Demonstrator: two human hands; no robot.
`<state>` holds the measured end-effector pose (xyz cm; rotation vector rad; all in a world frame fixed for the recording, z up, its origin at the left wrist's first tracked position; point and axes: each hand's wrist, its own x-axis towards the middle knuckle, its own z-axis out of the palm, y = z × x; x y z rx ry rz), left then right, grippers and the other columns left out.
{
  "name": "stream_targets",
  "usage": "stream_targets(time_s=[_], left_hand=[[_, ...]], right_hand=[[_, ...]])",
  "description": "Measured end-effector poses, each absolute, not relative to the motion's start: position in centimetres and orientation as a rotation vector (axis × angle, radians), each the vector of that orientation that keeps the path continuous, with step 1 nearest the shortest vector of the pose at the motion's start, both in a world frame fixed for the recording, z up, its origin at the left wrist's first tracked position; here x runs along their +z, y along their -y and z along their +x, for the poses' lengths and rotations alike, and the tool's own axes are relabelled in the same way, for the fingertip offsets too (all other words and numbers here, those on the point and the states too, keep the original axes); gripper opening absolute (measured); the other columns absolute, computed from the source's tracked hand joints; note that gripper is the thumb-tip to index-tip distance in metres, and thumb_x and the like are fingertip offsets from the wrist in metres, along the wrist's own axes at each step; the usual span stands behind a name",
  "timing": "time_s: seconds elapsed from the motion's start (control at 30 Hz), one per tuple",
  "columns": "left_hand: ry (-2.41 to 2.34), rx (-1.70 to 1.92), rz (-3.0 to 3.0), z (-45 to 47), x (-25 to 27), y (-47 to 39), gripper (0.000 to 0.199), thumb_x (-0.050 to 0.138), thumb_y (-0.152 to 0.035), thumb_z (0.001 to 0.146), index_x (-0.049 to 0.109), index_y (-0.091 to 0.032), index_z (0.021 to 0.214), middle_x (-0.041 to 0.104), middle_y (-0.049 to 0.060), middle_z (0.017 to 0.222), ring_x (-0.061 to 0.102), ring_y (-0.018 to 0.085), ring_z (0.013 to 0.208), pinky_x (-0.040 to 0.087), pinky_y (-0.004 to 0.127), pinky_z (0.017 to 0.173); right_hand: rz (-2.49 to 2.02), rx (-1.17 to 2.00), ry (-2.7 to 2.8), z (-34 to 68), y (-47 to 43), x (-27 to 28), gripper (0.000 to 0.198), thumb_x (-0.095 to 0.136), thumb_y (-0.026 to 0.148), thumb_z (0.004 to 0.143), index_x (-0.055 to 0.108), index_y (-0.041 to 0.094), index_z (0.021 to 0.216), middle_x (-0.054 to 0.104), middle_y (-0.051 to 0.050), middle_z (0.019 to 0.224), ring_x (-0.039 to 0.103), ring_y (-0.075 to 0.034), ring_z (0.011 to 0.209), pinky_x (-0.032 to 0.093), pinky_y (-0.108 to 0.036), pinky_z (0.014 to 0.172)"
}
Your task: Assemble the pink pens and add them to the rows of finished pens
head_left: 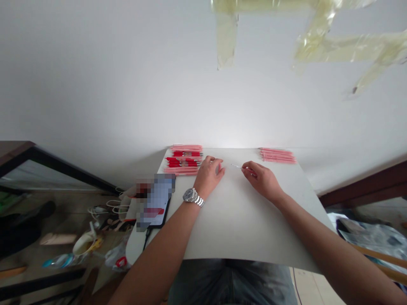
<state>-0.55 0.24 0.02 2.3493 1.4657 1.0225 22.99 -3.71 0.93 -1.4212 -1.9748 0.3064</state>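
My left hand (210, 176), with a metal watch (190, 195) on its wrist, is closed above the white table. Between its thumb and fingers shows a small pink piece (219, 167), mostly hidden. To the right, my right hand (261, 180) pinches a thin pale rod (235, 165) that looks like a pen refill, its tip pointing left toward my left hand. A bit of red shows among the right fingers. Beside my left hand lie red pens (183, 162) with pink pen-like sticks (181, 170). More pink sticks (277, 155) lie in a row at the back right.
A phone (155, 205) with a cable lies at the table's left edge, its screen partly blurred. The white table (229, 228) meets a wall (190, 84) at the back. On the left, a cup (85, 244) and a bottle (58, 261) are beside the table. Plastic bags (375, 237) lie at the right.
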Motion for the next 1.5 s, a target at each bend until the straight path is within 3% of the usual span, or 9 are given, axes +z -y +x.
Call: stream_targets(time_s=[0.3,0.53,0.8,1.2,1.5], left_hand=[[-1.458,1.026,2.326,-0.5,0.1,-0.3,0.021,0.069,-0.024,0.092,0.071,-0.021,0.112,0.06,0.009,0.109,0.064,0.022,0.098,0.054,0.041,0.096],[-1.246,1.188,2.077,-0.2,0.7,0.0,0.021,0.064,-0.026,0.095,0.071,-0.022,0.115,0.065,0.006,0.1,0.061,0.015,0.082,0.055,0.032,0.082],[-0.891,1.207,1.651,0.7,1.1,0.3,0.025,0.067,-0.037,0.095,0.069,-0.019,0.111,0.07,0.008,0.104,0.067,0.016,0.094,0.056,0.028,0.086],[-0.792,1.136,1.605,1.2,0.9,0.5,0.024,0.07,-0.038,0.092,0.068,-0.017,0.104,0.071,0.008,0.102,0.068,0.016,0.096,0.057,0.029,0.088],[-0.858,1.164,1.562,1.0,1.5,0.5,0.025,0.069,-0.041,0.093,0.065,-0.017,0.099,0.072,0.006,0.094,0.068,0.014,0.085,0.057,0.026,0.078]], right_hand=[[-1.407,0.3,1.985,23.0,3.7,0.9,0.015,0.055,0.036,0.101,0.065,0.026,0.105,0.072,-0.002,0.089,0.063,-0.015,0.068,0.043,-0.026,0.064],[-1.39,0.298,1.983,23.0,3.7,1.1,0.016,0.054,0.036,0.101,0.066,0.025,0.104,0.072,-0.002,0.088,0.062,-0.015,0.065,0.044,-0.027,0.063],[-1.362,0.327,1.984,22.9,4.0,1.3,0.017,0.053,0.037,0.102,0.065,0.025,0.105,0.071,-0.002,0.088,0.061,-0.014,0.066,0.045,-0.026,0.065],[-1.313,0.363,2.004,22.8,4.1,1.4,0.019,0.052,0.038,0.102,0.064,0.024,0.105,0.071,-0.004,0.088,0.061,-0.016,0.067,0.047,-0.028,0.065],[-1.329,0.368,1.994,22.9,4.0,1.3,0.018,0.052,0.038,0.102,0.064,0.025,0.104,0.07,-0.002,0.087,0.061,-0.015,0.067,0.046,-0.027,0.066]])
